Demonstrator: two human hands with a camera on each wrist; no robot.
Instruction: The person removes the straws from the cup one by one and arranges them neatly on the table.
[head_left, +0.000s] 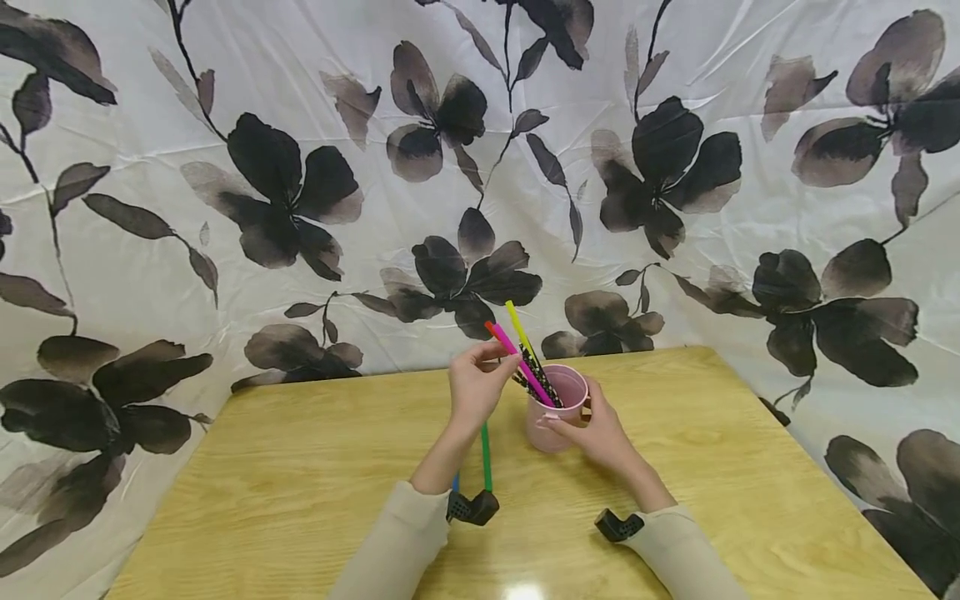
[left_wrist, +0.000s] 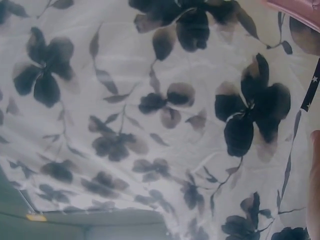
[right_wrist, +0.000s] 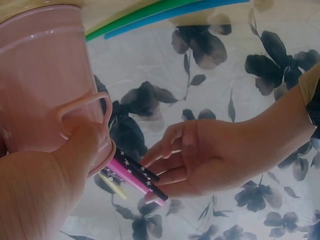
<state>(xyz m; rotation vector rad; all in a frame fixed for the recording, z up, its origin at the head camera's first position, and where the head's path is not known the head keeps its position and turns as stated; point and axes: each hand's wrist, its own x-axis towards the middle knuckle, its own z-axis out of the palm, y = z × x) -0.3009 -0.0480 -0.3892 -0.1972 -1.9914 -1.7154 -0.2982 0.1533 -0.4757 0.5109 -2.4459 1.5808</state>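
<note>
A pink mug (head_left: 549, 437) stands on the table, held from its right side by my right hand (head_left: 606, 435). In the right wrist view, that hand's thumb lies at the mug's handle (right_wrist: 106, 112). Out of the mug's mouth lean a yellow straw (head_left: 518, 325), a pink straw (head_left: 507, 340), black patterned straws (head_left: 537, 371) and a red-tipped one (head_left: 489, 325). My left hand (head_left: 477, 390) is at their upper part. The right wrist view has its fingers around the end of a star-patterned black straw (right_wrist: 139, 167), seemingly pinching it; some fingertips are hidden.
A green straw (head_left: 487, 460) and a blue straw (head_left: 456, 482) lie on the wooden table (head_left: 315, 483), partly beneath the left forearm. A floral cloth (head_left: 555, 200) hangs behind the table's far edge and along its sides. Each wrist wears a black device (head_left: 619, 525).
</note>
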